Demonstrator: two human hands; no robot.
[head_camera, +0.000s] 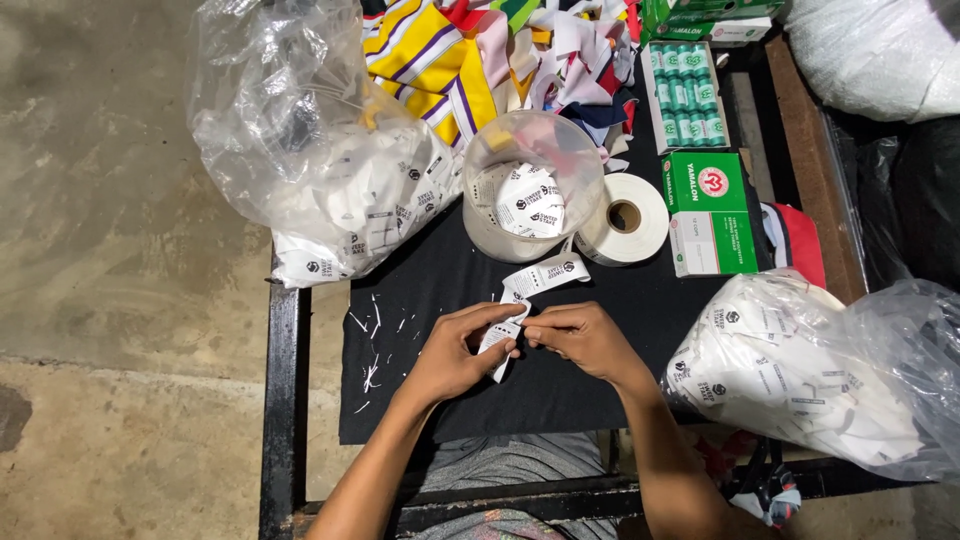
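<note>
Both hands meet over the table's near edge

Left hand (460, 350) and right hand (580, 338) pinch fingertip to fingertip, fingers curled, forearms bare and angled inward from below.

One head-worn camera looks steeply down, close over the black table (420, 400).

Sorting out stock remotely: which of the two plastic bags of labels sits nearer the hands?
The bag at the table's right edge, beside the right hand; the other bag lies far left.

I sit at a black-framed counter (283, 400) covered with a black cloth (440, 290). To my left lies a bare, stained concrete floor (110, 250), grey and mottled. The light is even and throws soft shadows.
</note>
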